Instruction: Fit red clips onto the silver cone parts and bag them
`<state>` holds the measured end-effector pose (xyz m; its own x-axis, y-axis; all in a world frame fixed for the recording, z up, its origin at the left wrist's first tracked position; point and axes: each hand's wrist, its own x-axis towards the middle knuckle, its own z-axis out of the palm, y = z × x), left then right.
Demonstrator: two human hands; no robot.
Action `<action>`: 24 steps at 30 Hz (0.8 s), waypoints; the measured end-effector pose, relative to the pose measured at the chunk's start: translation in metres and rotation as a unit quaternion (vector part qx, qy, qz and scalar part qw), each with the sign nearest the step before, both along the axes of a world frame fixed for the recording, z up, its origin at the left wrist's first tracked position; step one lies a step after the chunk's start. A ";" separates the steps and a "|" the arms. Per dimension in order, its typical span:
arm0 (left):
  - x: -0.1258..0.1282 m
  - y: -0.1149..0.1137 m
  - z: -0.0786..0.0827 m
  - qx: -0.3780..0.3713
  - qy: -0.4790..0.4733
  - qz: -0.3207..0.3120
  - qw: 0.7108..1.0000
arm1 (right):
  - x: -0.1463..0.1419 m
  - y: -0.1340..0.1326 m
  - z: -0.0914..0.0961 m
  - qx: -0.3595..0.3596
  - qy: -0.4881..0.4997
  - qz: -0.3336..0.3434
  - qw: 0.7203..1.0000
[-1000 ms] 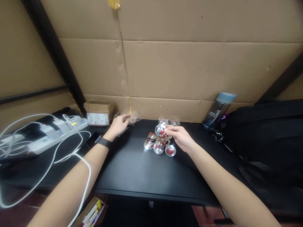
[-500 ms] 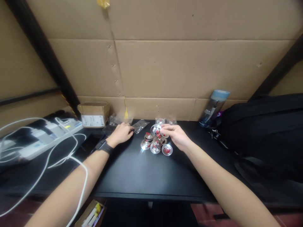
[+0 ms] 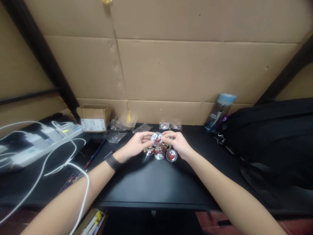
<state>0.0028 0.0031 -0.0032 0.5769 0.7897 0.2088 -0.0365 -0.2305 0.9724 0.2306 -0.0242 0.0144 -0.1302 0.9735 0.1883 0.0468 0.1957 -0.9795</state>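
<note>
Shiny metal disc (image 3: 156, 136) between fingers (image 3: 148, 143)

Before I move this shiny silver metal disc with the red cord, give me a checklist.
1. Left hand on the shiny silver disc with red cord: ok, at its left edge.
2. Right hand on it: ok, at its right edge.
3. Disc apart from the loose silver discs with red cords below: cannot tell, they overlap in view.
4. White cable off the left forearm: cannot tell, it crosses in view.
5. Blue-capped transparent bottle away from both hands: ok.
</note>
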 end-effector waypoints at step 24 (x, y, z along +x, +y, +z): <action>-0.011 0.005 -0.002 0.404 0.215 0.100 0.884 | 0.038 0.021 0.000 -0.011 -0.312 -0.027 0.950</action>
<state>-0.0083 0.0078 -0.0057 0.6056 0.5791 0.5458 0.4173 -0.8151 0.4019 0.2683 -0.0030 0.0142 -0.1597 0.9847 0.0699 0.6282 0.1560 -0.7623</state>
